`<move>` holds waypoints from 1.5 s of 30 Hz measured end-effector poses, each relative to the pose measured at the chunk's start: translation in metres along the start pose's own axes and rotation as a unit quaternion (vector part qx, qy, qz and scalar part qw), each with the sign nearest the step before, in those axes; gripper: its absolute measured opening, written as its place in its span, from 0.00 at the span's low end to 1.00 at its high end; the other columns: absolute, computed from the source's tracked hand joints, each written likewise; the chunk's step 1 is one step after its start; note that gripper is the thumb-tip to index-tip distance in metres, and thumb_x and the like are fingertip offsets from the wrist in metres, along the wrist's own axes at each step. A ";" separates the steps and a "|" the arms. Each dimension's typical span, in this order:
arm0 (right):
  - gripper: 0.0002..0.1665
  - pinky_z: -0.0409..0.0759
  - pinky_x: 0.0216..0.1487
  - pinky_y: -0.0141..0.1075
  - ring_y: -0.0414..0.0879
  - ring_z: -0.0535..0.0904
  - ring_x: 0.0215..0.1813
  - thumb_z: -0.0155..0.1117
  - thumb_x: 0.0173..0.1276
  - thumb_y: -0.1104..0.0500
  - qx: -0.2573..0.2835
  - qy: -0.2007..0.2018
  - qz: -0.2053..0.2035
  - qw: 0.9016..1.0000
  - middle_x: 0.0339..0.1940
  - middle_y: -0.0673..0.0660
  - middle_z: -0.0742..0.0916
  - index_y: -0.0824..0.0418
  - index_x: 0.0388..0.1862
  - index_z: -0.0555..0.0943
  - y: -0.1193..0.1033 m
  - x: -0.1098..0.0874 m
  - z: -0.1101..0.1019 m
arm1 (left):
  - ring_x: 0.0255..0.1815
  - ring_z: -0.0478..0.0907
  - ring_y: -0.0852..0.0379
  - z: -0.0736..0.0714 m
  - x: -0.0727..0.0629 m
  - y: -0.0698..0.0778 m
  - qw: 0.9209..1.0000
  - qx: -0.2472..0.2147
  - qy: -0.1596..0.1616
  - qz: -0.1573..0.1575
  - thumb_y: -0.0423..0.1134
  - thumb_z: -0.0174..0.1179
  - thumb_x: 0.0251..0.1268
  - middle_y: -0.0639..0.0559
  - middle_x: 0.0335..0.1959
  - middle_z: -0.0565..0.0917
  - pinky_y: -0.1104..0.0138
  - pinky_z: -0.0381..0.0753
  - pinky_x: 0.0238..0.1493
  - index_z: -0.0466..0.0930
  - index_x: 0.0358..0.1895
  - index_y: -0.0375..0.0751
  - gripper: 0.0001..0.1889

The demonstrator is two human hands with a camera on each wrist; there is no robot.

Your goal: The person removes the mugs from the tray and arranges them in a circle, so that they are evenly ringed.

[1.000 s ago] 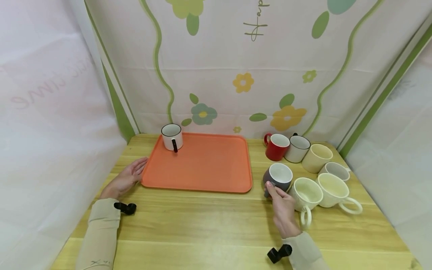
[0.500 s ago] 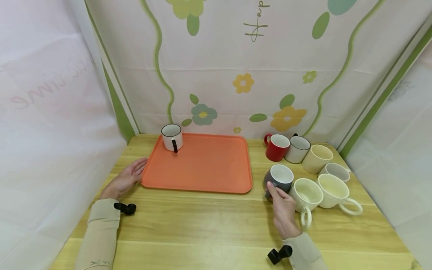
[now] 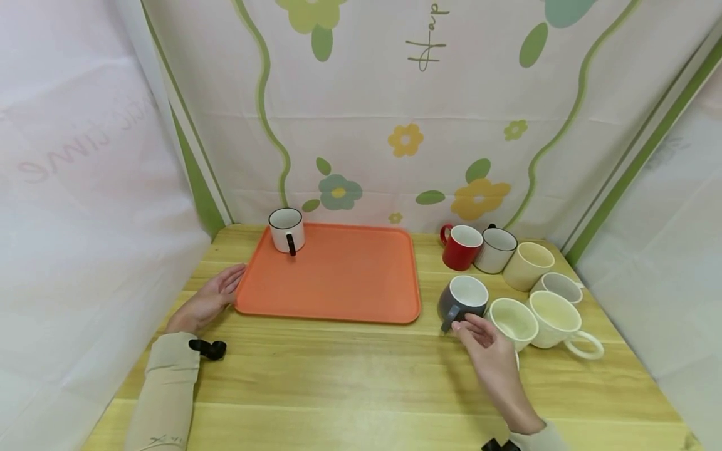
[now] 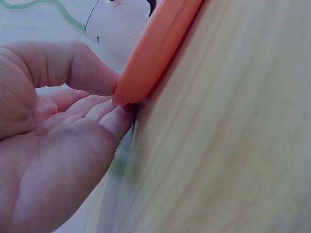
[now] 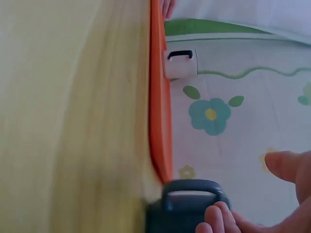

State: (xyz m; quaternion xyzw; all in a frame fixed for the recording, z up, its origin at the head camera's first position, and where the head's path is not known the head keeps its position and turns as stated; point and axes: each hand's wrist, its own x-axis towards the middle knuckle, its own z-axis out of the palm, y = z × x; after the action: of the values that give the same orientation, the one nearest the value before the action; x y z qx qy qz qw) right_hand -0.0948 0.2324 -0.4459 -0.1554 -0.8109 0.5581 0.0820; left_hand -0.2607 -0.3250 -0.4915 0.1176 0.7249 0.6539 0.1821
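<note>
A dark grey mug with a white inside stands upright right of the orange tray. My right hand is just at its near side, fingers loosely bent. In the right wrist view the thumb stands well apart from the mug's handle, and the fingertips are close to or touching it; I cannot tell which. My left hand is at the tray's left edge. The left wrist view shows its thumb on the rim and its fingers beneath, pinching it. A white mug with a black handle stands in the tray's back left corner.
Right of the grey mug stand a red mug, a white black-rimmed mug, a cream mug, a whitish mug and two pale yellow mugs with round handles. Fabric walls enclose the wooden table at the back and sides.
My right hand has let go of the grey mug's handle and drawn back toward the near right. The mug has hardly moved. My left hand has stayed at the tray edge.
</note>
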 end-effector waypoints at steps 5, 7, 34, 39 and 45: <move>0.32 0.77 0.59 0.16 0.39 0.85 0.58 0.72 0.74 0.49 -0.046 -0.013 -0.096 0.994 0.60 0.61 0.89 0.62 0.70 0.79 -0.026 0.001 -0.002 | 0.88 0.32 0.31 -0.002 0.000 0.000 1.000 0.005 0.001 -0.001 0.16 0.48 0.69 0.32 0.88 0.34 0.84 0.73 0.64 0.30 0.86 0.32 0.49; 0.33 0.79 0.63 0.21 0.47 0.86 0.63 0.72 0.73 0.47 -0.076 -0.029 -0.128 0.988 0.61 0.59 0.89 0.60 0.71 0.79 -0.038 0.007 0.005 | 0.88 0.32 0.31 -0.002 0.000 0.000 1.000 0.006 0.002 0.002 0.16 0.48 0.69 0.32 0.88 0.34 0.85 0.73 0.64 0.30 0.86 0.32 0.48; 0.43 0.76 0.76 0.51 0.54 0.73 0.79 0.70 0.73 0.40 -0.056 -0.277 -0.179 0.942 0.79 0.55 0.78 0.56 0.80 0.71 -0.136 0.097 0.270 | 0.88 0.32 0.30 -0.002 0.002 -0.003 1.000 -0.007 0.004 0.014 0.15 0.48 0.67 0.31 0.88 0.34 0.84 0.73 0.64 0.30 0.86 0.31 0.49; 0.47 0.74 0.79 0.51 0.54 0.69 0.83 0.71 0.73 0.41 -0.037 -0.290 -0.143 0.946 0.83 0.55 0.73 0.57 0.84 0.66 -0.124 0.111 0.291 | 0.88 0.33 0.32 -0.001 0.003 -0.005 1.000 -0.005 0.007 0.008 0.14 0.48 0.66 0.33 0.88 0.36 0.84 0.74 0.64 0.31 0.86 0.32 0.49; 0.50 0.69 0.82 0.53 0.55 0.65 0.85 0.68 0.75 0.41 -0.022 -0.322 -0.138 0.937 0.86 0.54 0.68 0.55 0.87 0.59 -0.113 0.120 0.302 | 0.88 0.34 0.33 -0.001 0.003 -0.006 1.000 -0.001 0.010 0.006 0.14 0.47 0.66 0.34 0.89 0.37 0.84 0.74 0.63 0.33 0.87 0.33 0.49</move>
State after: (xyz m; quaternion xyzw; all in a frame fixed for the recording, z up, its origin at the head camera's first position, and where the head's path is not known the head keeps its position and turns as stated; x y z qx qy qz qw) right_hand -0.3179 -0.0292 -0.4550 0.1442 -0.8194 0.5438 -0.1103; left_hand -0.2635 -0.3253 -0.4977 0.1152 0.7251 0.6570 0.1715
